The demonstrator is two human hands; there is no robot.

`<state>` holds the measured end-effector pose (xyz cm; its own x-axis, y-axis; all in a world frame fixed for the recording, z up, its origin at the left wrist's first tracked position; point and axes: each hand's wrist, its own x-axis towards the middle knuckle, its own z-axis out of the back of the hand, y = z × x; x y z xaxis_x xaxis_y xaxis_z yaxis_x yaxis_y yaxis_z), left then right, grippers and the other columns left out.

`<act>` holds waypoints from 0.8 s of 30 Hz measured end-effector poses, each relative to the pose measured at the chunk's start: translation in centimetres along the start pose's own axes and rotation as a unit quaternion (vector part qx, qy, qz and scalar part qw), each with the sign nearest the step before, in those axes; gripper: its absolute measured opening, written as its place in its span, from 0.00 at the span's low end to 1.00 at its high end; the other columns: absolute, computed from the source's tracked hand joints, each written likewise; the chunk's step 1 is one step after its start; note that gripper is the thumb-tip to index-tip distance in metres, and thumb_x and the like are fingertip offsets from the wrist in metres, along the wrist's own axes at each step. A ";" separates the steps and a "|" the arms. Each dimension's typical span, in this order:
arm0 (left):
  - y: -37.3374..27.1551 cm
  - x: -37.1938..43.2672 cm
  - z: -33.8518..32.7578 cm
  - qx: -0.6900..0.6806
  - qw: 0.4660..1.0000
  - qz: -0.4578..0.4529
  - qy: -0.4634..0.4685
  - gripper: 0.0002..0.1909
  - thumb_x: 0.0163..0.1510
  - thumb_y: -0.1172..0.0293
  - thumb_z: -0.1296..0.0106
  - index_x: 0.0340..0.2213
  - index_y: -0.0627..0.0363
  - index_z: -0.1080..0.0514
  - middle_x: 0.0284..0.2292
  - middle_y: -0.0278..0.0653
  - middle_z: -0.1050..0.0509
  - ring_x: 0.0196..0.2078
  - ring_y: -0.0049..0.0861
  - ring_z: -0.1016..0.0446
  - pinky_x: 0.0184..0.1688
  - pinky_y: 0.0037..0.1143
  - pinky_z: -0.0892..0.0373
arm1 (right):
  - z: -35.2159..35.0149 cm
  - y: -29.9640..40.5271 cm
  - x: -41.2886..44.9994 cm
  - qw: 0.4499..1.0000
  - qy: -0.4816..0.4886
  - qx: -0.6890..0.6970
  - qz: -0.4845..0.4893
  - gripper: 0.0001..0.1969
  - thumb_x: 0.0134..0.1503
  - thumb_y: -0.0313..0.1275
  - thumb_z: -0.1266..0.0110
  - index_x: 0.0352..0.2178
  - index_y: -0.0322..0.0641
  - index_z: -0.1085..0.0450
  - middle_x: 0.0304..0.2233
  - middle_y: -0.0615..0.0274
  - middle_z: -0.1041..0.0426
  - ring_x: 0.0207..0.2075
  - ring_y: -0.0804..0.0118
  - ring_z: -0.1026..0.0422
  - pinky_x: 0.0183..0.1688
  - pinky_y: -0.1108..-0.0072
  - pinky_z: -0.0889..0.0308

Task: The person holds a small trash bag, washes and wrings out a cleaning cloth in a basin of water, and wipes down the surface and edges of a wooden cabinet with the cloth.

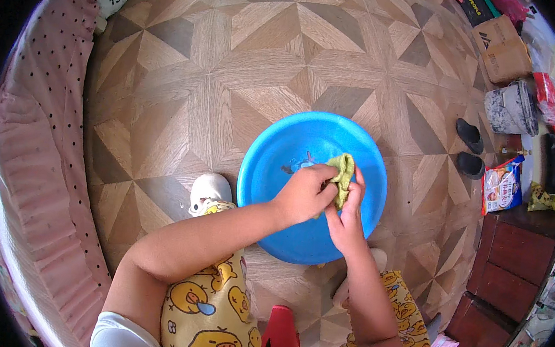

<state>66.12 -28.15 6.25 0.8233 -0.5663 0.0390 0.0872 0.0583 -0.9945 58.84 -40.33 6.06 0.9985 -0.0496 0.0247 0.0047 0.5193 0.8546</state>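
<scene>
A round blue plastic basin (280, 139) stands on the floor between my feet. Above its right half, a wet-looking yellow-green cloth (343, 171) is bunched between my two hands. My left hand (307, 193) pinches the cloth from the left, its fingers curled over the edge. On the other side, my right hand (350, 211) grips it with the thumb low and the fingers along its right edge. Inside the basin, left of the cloth, shows a small printed or dark patch, partly hidden by my left hand; whether it is a thing or a print I cannot tell.
A bed with a pink dotted skirt (66, 59) runs along the left. At right are dark slippers (470, 152), a stained bucket (510, 108), a cardboard box (502, 49), a food bag (502, 186) and a dark red wooden cabinet (516, 246). A red object (282, 335) is below the basin.
</scene>
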 end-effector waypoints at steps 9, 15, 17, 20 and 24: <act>0.6 -0.4 1.4 -0.085 0.995 -0.051 0.022 0.07 0.43 0.77 0.57 0.27 0.67 0.32 0.27 0.43 0.32 0.31 0.29 0.33 0.35 0.25 0.37 | 0.9 0.9 0.5 0.993 -0.052 0.096 -0.050 0.17 0.44 0.18 0.52 0.36 0.35 0.47 0.31 0.58 0.35 0.36 0.71 0.34 0.38 0.80 0.38; 4.3 -1.3 1.2 -0.008 0.999 0.022 0.030 0.31 0.36 0.80 0.52 0.46 0.57 0.44 0.45 0.46 0.41 0.50 0.38 0.43 0.51 0.30 0.45 | 1.5 2.7 0.4 0.938 -0.127 0.312 -0.081 0.20 0.41 0.14 0.58 0.39 0.35 0.47 0.39 0.57 0.38 0.40 0.72 0.37 0.42 0.82 0.40; 4.5 -1.9 0.8 0.046 0.995 -0.009 0.090 0.35 0.34 0.78 0.49 0.49 0.58 0.46 0.50 0.48 0.46 0.54 0.41 0.48 0.55 0.31 0.50 | 1.7 3.8 0.7 0.914 -0.145 0.373 -0.073 0.23 0.39 0.14 0.58 0.41 0.35 0.47 0.40 0.56 0.39 0.42 0.70 0.37 0.44 0.81 0.41; 6.1 -2.3 0.3 0.028 0.991 0.029 0.125 0.36 0.34 0.75 0.46 0.48 0.60 0.45 0.49 0.50 0.44 0.54 0.41 0.47 0.54 0.30 0.49 | 2.3 4.5 1.1 0.853 -0.114 0.500 -0.092 0.28 0.36 0.16 0.58 0.45 0.36 0.47 0.41 0.56 0.39 0.44 0.63 0.38 0.49 0.74 0.44; 6.7 -2.4 0.1 -0.133 0.973 0.138 0.126 0.30 0.35 0.75 0.45 0.44 0.62 0.40 0.43 0.48 0.37 0.47 0.36 0.38 0.49 0.27 0.41 | 3.8 0.7 0.2 0.814 -0.143 0.554 -0.097 0.23 0.40 0.17 0.58 0.42 0.36 0.46 0.38 0.55 0.37 0.43 0.61 0.37 0.47 0.71 0.41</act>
<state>64.83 -26.31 -0.47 0.6289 -0.7443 -0.2247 -0.2929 0.0409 -0.9553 58.85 -43.26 8.64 0.9301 -0.3188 -0.1823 -0.0505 -0.6026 0.7964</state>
